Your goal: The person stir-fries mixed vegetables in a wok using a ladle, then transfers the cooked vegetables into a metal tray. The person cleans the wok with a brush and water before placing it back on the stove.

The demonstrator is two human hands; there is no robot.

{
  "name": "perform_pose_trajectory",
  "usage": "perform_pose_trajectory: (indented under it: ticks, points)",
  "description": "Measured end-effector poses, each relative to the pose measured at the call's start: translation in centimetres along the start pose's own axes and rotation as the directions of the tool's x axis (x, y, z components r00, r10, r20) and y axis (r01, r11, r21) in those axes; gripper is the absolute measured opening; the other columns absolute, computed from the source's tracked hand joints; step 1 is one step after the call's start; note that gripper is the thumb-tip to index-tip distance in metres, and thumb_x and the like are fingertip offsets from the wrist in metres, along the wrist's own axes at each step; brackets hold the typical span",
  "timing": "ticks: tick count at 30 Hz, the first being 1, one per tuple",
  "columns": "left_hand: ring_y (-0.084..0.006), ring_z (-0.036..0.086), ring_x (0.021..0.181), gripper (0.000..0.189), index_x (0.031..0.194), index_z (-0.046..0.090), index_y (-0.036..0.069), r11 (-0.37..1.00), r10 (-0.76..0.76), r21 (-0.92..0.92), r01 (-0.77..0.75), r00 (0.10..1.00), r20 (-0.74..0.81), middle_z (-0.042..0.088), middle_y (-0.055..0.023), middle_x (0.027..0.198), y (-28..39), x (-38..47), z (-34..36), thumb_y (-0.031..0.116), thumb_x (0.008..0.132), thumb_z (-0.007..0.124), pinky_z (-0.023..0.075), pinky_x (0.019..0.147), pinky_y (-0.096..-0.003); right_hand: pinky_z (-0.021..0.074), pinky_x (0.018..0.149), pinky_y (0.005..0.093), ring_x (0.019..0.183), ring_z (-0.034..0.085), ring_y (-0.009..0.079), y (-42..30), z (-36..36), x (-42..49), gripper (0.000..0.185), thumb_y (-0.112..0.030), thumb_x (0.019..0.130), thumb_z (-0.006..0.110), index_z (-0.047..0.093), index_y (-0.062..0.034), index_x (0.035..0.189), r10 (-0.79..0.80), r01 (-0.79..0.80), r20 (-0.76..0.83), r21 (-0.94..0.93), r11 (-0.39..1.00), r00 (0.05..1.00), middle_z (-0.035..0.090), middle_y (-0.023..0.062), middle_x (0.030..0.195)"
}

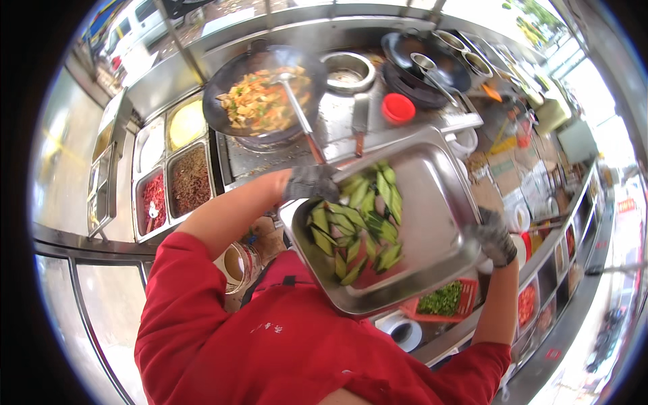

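Note:
Between my hands a rectangular stainless steel pan (425, 202) is held tilted in front of my body. Sliced cucumber pieces (354, 228) lie gathered in its left half, green skin on their edges. My left hand (311, 183), in a grey glove, grips the pan's far left rim, close to the ladle's wooden handle end. On the right rim my right hand (493, 237), gloved the same way, has its fingers over the edge. Beyond the pan, a wok (215, 109) holds steaming stir-fried food (253, 101), with a metal ladle (296, 98) resting in it.
Left of the stove are steel food bins, with chopped red chili (153, 197) and a dark minced topping (190, 179). On the stove stand a steel pot (348, 71), a red plastic cup (398, 108) and a second wok (397, 48). A red basket of chopped greens (468, 296) sits below right.

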State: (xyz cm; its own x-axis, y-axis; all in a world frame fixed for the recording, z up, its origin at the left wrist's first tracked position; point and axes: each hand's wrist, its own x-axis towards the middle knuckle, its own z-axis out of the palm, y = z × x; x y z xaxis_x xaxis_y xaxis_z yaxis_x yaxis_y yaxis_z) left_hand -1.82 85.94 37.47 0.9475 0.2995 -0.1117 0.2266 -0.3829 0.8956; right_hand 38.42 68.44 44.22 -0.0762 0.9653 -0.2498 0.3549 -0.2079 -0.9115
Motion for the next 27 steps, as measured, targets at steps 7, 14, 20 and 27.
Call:
perform_pose_trajectory:
  ticks: [7, 14, 20, 27]
  points:
    - [-0.0135, 0.061, 0.087, 0.032, 0.116, 0.059, -0.004, 0.879, -0.341, -0.477, 0.019, 0.724, -0.599, 0.066, -0.007, 0.095, -4.1, -14.6, -15.7, 0.002, 0.084, 0.06, 0.0506, 0.079, -0.0257, 0.0533, 0.082, 0.0365, 0.091, 0.066, 0.0309, -16.5, 13.8, 26.4, 0.031, -0.017, 0.083, 0.069, 0.065, -0.0025, 0.11, -0.911, 0.324, -0.14, -0.905, 0.277, 0.387, 0.068, 0.0137, 0.101]
    - [-0.0081, 0.055, 0.097, 0.041, 0.133, 0.051, 0.004, 0.914, -0.342, -0.397, -0.077, 0.378, -0.86, 0.061, -0.0008, 0.109, -8.0, -15.8, -24.8, 0.022, 0.096, 0.059, 0.047, 0.088, -0.0244, 0.0366, 0.106, 0.0432, 0.129, 0.043, 0.0356, -23.7, 32.5, 45.9, 0.061, -0.045, 0.091, 0.054, 0.047, -0.0053, 0.137, -0.734, 0.549, -0.167, -0.559, 0.621, 0.659, 0.048, 0.0229, 0.135]
    - [-0.0127, 0.057, 0.097, 0.044, 0.133, 0.052, 0.005, 0.922, -0.387, -0.384, 0.052, 0.154, -0.909, 0.065, -0.0095, 0.108, -12.4, -15.1, -28.1, 0.021, 0.093, 0.064, 0.0466, 0.086, -0.0277, 0.0373, 0.103, 0.044, 0.116, 0.048, 0.0358, -21.3, 43.2, 52.7, 0.046, -0.027, 0.077, 0.065, 0.058, -0.0104, 0.119, -0.781, 0.731, -0.1, -0.297, 0.615, 0.616, 0.055, 0.0159, 0.121]
    - [-0.0295, 0.06, 0.1, 0.05, 0.136, 0.051, 0.012, 0.814, -0.168, -0.158, 0.559, -0.033, -0.985, 0.056, -0.0178, 0.117, -15.6, -15.6, -30.0, 0.005, 0.087, 0.062, 0.0484, 0.089, -0.0345, 0.0401, 0.098, 0.0453, 0.111, 0.052, 0.0337, -15.8, 46.5, 54.7, 0.035, -0.025, 0.077, 0.064, 0.064, -0.0138, 0.111, -0.656, 0.758, 0.383, -0.382, 0.528, 0.65, 0.056, 0.0131, 0.122]
